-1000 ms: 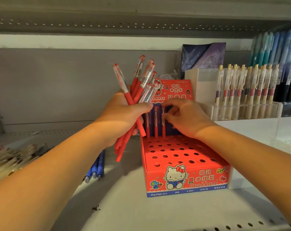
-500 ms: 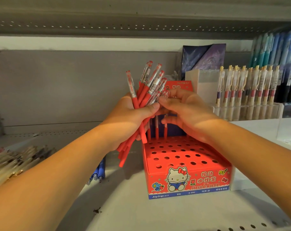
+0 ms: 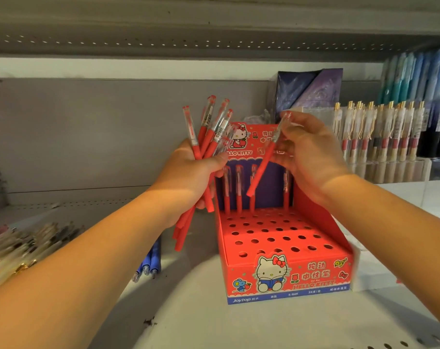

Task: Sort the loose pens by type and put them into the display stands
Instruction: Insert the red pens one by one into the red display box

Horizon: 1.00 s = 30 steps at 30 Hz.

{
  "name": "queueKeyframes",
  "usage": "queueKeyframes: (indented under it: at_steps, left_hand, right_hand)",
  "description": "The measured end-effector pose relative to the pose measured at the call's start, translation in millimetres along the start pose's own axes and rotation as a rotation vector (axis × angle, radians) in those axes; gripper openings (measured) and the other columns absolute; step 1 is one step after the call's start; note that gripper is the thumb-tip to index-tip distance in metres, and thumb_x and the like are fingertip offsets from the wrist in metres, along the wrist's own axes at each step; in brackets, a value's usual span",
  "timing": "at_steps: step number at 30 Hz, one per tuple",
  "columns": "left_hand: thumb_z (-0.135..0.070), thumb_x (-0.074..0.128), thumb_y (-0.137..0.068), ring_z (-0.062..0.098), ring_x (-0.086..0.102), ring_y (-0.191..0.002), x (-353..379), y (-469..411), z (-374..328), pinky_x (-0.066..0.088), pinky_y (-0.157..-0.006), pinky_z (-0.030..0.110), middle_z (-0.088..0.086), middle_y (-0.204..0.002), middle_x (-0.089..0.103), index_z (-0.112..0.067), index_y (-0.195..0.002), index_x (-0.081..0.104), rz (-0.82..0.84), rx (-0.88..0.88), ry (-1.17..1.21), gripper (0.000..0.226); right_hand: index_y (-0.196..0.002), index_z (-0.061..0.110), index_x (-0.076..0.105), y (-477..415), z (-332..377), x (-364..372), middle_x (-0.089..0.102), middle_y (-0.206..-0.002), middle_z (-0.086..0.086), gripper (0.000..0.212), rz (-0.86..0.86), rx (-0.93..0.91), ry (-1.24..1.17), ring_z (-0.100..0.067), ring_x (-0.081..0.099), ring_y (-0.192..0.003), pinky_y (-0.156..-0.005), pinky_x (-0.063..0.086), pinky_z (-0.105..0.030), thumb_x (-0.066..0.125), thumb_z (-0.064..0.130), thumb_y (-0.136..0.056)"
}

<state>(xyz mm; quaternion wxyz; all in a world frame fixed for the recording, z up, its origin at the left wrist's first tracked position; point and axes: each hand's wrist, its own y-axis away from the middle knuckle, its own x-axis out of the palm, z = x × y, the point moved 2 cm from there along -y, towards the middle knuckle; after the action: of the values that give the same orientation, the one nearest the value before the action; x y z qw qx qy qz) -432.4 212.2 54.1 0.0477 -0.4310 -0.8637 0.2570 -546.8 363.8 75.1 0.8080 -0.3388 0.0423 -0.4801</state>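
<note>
My left hand (image 3: 188, 172) grips a bundle of red pens (image 3: 209, 132) with clear caps, fanned upward left of the red display stand (image 3: 284, 275). My right hand (image 3: 312, 157) pinches a single red pen (image 3: 264, 162) by its clear cap, tilted with its red end down over the stand's back row. Several red pens (image 3: 239, 190) stand upright in the back row of holes. Most holes in the stand's stepped top are vacant.
Three blue pens (image 3: 151, 260) lie on the shelf under my left forearm. A loose heap of gold-clipped pens (image 3: 20, 248) lies at the far left. A clear stand of gold-topped pens (image 3: 380, 132) and blue packaged pens (image 3: 415, 76) fill the right. A dark purple box (image 3: 307, 89) stands behind.
My right hand has drawn one red pen out of the bundle and moved right and up with it. The left hand and its bundle stay roughly in place.
</note>
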Motion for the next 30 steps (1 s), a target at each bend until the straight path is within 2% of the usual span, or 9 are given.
queueKeyframes:
  at_steps: [2,4,7,11,18,21,25,28,30]
  left_hand:
    - [-0.022,0.066,-0.094,0.017,0.046,-0.035,-1,0,-2,0.035,-0.033,0.020,0.001,-0.066,0.062,-0.013,-0.107,0.056,-0.006,-0.007,0.033,0.019]
    - [-0.022,0.065,-0.094,0.019,0.046,-0.037,-1,0,-2,0.034,-0.034,0.021,0.002,-0.068,0.063,-0.013,-0.109,0.057,0.001,-0.004,0.037,0.019]
    - [-0.022,0.065,-0.094,0.019,0.045,-0.036,0,2,-3,0.034,-0.034,0.021,0.003,-0.069,0.063,-0.014,-0.106,0.056,0.025,-0.004,0.032,0.017]
    - [-0.020,0.064,-0.095,0.014,0.045,-0.034,1,4,-5,0.034,-0.033,0.020,0.008,-0.074,0.063,-0.011,-0.107,0.054,0.062,-0.017,0.037,0.018]
    - [-0.021,0.064,-0.095,0.014,0.046,-0.036,2,5,-6,0.033,-0.033,0.020,0.006,-0.073,0.063,-0.013,-0.104,0.055,0.081,-0.018,0.043,0.015]
    - [-0.020,0.064,-0.095,0.014,0.044,-0.035,2,5,-5,0.033,-0.032,0.019,0.008,-0.075,0.063,-0.010,-0.107,0.054,0.076,-0.025,0.046,0.018]
    - [-0.019,0.063,-0.095,0.014,0.044,-0.035,3,6,-6,0.032,-0.033,0.019,0.008,-0.076,0.062,-0.008,-0.107,0.054,0.102,-0.025,0.058,0.019]
    - [-0.019,0.064,-0.095,0.016,0.044,-0.037,3,7,-6,0.033,-0.033,0.020,0.008,-0.077,0.063,-0.009,-0.104,0.055,0.126,-0.027,0.062,0.016]
    - [-0.018,0.063,-0.095,0.016,0.044,-0.038,4,8,-7,0.033,-0.033,0.019,0.008,-0.077,0.063,-0.012,-0.100,0.055,0.143,-0.019,0.066,0.011]
  right_hand:
    - [-0.113,0.025,0.053,-3,-2,-4,0.068,-0.087,-0.001,0.021,0.020,-0.147,0.358,-0.017,0.071,-0.073,-0.063,0.061,-0.039,0.049,0.008,-0.101]
    - [-0.108,0.042,0.047,-2,-9,-3,0.066,-0.093,0.004,0.035,0.099,-0.253,0.599,-0.014,0.069,-0.079,-0.071,0.061,-0.045,0.050,0.008,-0.101]
    - [-0.094,0.057,0.044,-1,-17,-3,0.063,-0.083,0.017,0.050,0.142,-0.248,0.673,-0.005,0.067,-0.078,-0.075,0.060,-0.046,0.049,0.008,-0.100]
    - [-0.090,0.064,0.043,0,-21,-7,0.062,-0.089,0.012,0.058,0.165,-0.216,0.714,-0.019,0.068,-0.086,-0.077,0.059,-0.053,0.049,0.008,-0.100]
    - [-0.087,0.063,0.045,0,-19,-9,0.061,-0.084,0.006,0.055,0.166,-0.187,0.733,-0.026,0.069,-0.076,-0.066,0.060,-0.053,0.050,0.010,-0.100]
    - [-0.086,0.057,0.047,0,-23,-9,0.063,-0.082,0.001,0.049,0.196,-0.141,0.775,-0.032,0.069,-0.075,-0.064,0.060,-0.054,0.049,0.009,-0.099]
    - [-0.087,0.049,0.052,2,-33,-10,0.067,-0.080,-0.004,0.047,0.245,-0.027,0.848,-0.030,0.070,-0.077,-0.071,0.061,-0.049,0.050,0.002,-0.094]
    - [-0.083,0.038,0.059,-1,-35,-13,0.068,-0.082,0.003,0.029,0.210,-0.015,0.920,-0.023,0.069,-0.085,-0.086,0.058,-0.044,0.057,0.010,-0.090]
    - [-0.080,0.036,0.061,-2,-35,-14,0.069,-0.082,0.006,0.024,0.193,0.012,0.910,-0.020,0.069,-0.086,-0.086,0.057,-0.038,0.060,0.013,-0.089]
